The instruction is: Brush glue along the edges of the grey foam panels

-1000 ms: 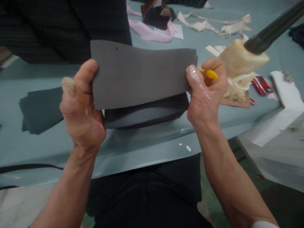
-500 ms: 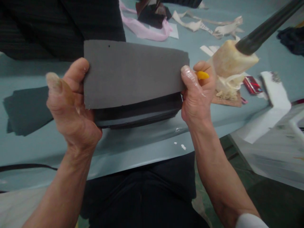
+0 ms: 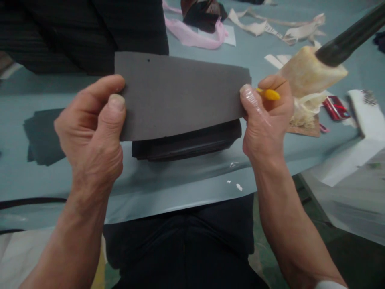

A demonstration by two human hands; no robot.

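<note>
The held sheet [image 3: 180, 96] hung over the stack [image 3: 192, 142] on the desk [image 3: 180, 180]; left of the stack lay a loose sheet [image 3: 42, 136], right a brush [image 3: 309, 74].

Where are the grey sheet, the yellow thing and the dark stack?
grey sheet [image 3: 183, 96]: head view, middle of its face.
yellow thing [image 3: 270, 94]: head view, its exposed tip.
dark stack [image 3: 192, 144]: head view, its front edge.

We see a blue-grey desk [image 3: 180, 184] with a dark sheet [image 3: 45, 136] lying at its left. A pink strip [image 3: 192, 36] and cream strips [image 3: 270, 28] lie at the far side. A red packet [image 3: 335, 107] lies at the right, near a glue-caked brush [image 3: 309, 72].
</note>
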